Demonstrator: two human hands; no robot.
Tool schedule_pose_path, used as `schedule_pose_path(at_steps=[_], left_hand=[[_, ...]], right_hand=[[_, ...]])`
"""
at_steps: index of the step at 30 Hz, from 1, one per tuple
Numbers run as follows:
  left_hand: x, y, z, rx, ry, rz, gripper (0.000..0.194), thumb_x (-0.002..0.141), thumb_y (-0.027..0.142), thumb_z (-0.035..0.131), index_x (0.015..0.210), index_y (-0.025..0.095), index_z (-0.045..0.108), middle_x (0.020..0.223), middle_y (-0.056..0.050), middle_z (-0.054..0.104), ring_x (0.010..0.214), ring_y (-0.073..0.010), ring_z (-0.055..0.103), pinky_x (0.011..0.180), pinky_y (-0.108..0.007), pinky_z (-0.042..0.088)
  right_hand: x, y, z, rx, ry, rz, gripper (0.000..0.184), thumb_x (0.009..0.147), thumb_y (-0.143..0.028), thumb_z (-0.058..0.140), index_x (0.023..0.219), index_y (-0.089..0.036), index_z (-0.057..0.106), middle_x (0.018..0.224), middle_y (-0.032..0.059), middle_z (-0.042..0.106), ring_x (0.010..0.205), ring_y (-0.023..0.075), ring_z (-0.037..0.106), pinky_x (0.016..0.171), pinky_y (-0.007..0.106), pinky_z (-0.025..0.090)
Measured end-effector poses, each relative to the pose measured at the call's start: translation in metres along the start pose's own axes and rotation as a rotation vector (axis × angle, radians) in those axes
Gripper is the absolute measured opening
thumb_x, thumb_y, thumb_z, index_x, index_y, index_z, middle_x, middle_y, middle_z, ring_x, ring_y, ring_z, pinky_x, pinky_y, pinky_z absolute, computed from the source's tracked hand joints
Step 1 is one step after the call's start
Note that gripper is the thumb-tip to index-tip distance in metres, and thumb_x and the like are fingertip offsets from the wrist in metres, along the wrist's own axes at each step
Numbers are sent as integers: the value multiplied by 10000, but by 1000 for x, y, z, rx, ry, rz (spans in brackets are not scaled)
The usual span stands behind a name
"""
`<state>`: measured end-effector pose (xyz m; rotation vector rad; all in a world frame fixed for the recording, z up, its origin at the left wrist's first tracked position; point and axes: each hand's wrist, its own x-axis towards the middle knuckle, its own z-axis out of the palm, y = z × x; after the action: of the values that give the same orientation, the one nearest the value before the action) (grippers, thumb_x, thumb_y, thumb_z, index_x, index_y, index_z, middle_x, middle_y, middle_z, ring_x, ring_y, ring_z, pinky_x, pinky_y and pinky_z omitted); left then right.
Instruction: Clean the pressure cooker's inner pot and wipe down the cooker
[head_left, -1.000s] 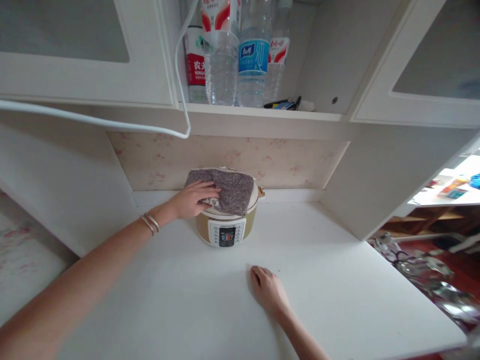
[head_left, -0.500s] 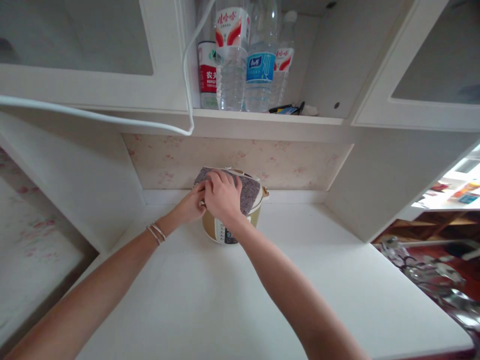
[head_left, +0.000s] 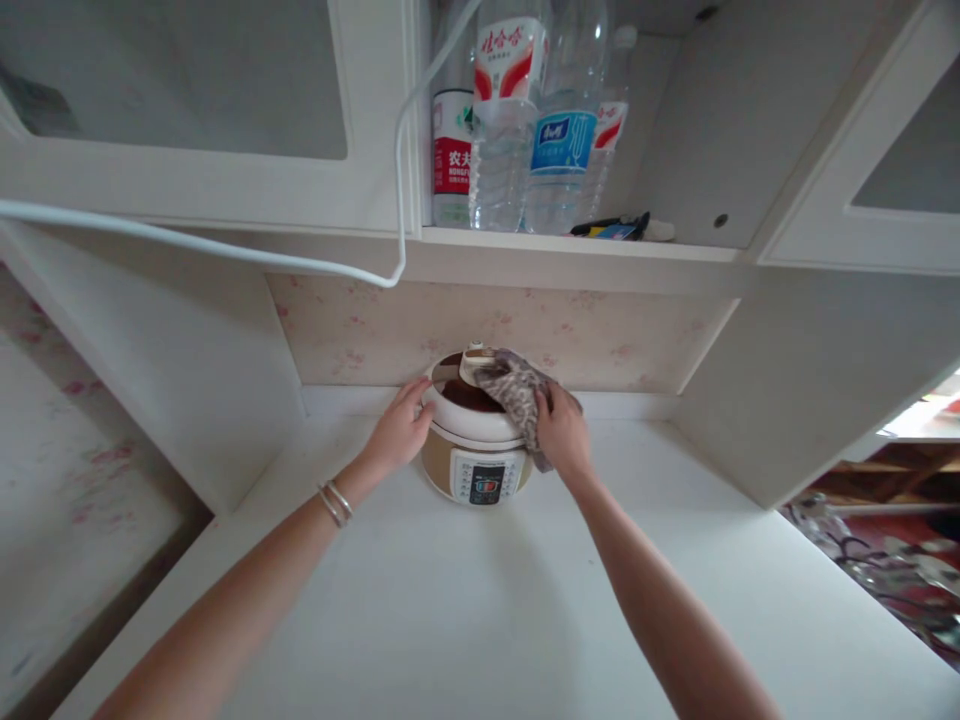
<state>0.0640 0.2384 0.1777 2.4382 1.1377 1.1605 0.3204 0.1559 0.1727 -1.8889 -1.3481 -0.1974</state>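
Observation:
A white and gold electric pressure cooker (head_left: pixel 480 428) stands at the back of the white counter, its dark control panel facing me. On its round lid sits a pale handle (head_left: pixel 475 362). My right hand (head_left: pixel 564 432) grips a grey-brown patterned cloth (head_left: pixel 517 392), which drapes over the right side of the lid and hangs down past the rim. My left hand (head_left: pixel 406 422) rests against the left edge of the lid with its fingers stretched out and nothing in them. Two thin bangles circle the left wrist.
Above the counter (head_left: pixel 450 600), several plastic bottles (head_left: pixel 501 160) stand on a cabinet shelf beside small dark items (head_left: pixel 615 228). A white cable (head_left: pixel 300 262) hangs in front of the cabinet. Side panels close in the niche left and right. Blurred glassy objects (head_left: pixel 862 560) lie at far right.
The cloth has shifted from across the lid's top to its right side, bunched in my right hand. My hands have moved apart, baring the lid and control panel. The view has shifted slightly left.

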Motion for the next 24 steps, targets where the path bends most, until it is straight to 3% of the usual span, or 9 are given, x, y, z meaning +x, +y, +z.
schedule_pose_path(at_steps=[4,8,12,17,21,24], left_hand=[[2,10,25,67,-72,17,507,992,348,286,1378,79,475,1488,-144,420,1409,-212,333,1189,-400,254],[-1,10,25,94,-92,50,527,1007,377,244,1403,105,462,1515,-110,390,1432,-190,287,1198,-378,235],[-1,7,19,64,-119,39,521,1010,392,250,1418,140,453,1524,-85,378,1431,-173,290,1191,-364,255],[-2,6,22,15,-93,26,503,1011,384,270,1418,155,456,1522,-84,382,1432,-176,287,1189,-388,260],[-3,5,23,5,-108,9,509,1014,386,258,1427,152,441,1534,-82,358,1438,-176,272,1195,-400,240],[-3,4,22,15,-112,9,516,1014,387,255,1425,138,444,1536,-92,352,1439,-183,270,1191,-400,249]], right_hand=[[45,38,12,149,42,370,419,953,-399,303,1205,-187,563,1057,131,665,973,241,610,864,372,442],[90,52,24,196,74,416,449,952,-392,268,1161,-135,571,1059,165,656,966,239,603,816,346,459],[132,33,33,195,-37,278,426,954,-401,322,1096,-119,608,1035,164,670,953,231,609,840,346,456],[169,-24,39,184,-211,21,350,952,-393,424,1045,-132,638,1082,164,674,988,235,614,901,360,433],[181,-83,35,100,-291,-242,369,992,-368,349,1110,-143,615,1141,143,663,1022,229,608,904,350,431],[170,-128,35,11,-385,-491,388,1009,-376,310,1127,-160,609,1136,113,672,1010,216,615,871,322,438]])
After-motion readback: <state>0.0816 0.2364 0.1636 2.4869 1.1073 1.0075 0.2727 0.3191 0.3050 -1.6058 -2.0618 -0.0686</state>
